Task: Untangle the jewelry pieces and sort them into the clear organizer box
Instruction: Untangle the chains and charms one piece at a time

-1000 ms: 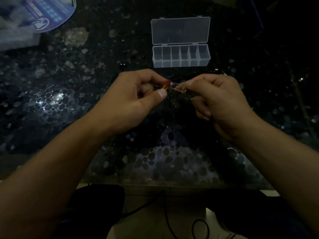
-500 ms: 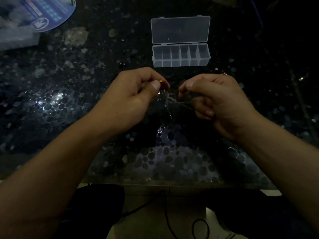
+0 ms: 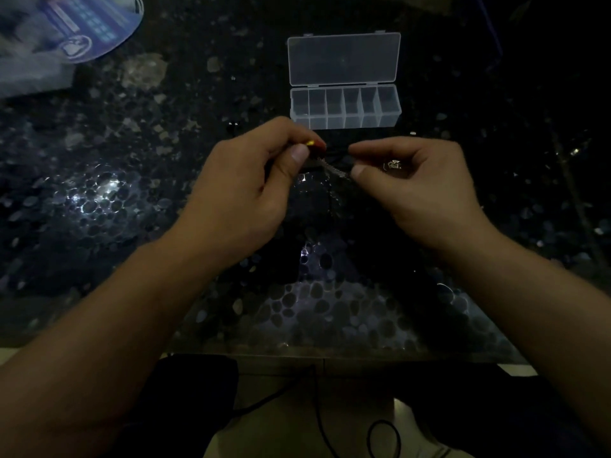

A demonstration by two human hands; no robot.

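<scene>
Dim scene, person seated at a dark pebble-pattern table (image 3: pixel 99 200), both hands raised just above it in the middle. Left hand (image 3: pixel 244 190) is curled, thumb and forefinger pinching a small red-and-yellow bead piece (image 3: pixel 314 144) at the fingertips; thumb nail faces up, other fingers tucked under. Right hand (image 3: pixel 426 190) is also curled, thumb tip pressed against forefinger on a thin silver chain (image 3: pixel 334 169). The chain runs as a short taut span between the two hands, from under the bead down and right to the right thumb; more chain hangs below that span in a loose dangle, too dark to follow to its end. Whether the bead and the chain are one piece or two tangled pieces, cannot tell. A small shiny metal bit (image 3: pixel 392 164) shows inside the curl of the right hand, against the palm-side fingers; what it is, cannot tell.

Hands are near each other but not touching, only the chain bridging them.

Clear organizer box (image 3: pixel 345 109) sits on the table just beyond the hands, lid (image 3: pixel 344 57) flipped fully open away from the person. One row of six compartments; contents not discernible in this light. Two tiny dark beads (image 3: pixel 233 126) lie on the table left of the box. Blue-printed round item (image 3: pixel 89 24) at far left corner, blurred. Black cable (image 3: pixel 317 418) on floor below the table edge.
</scene>
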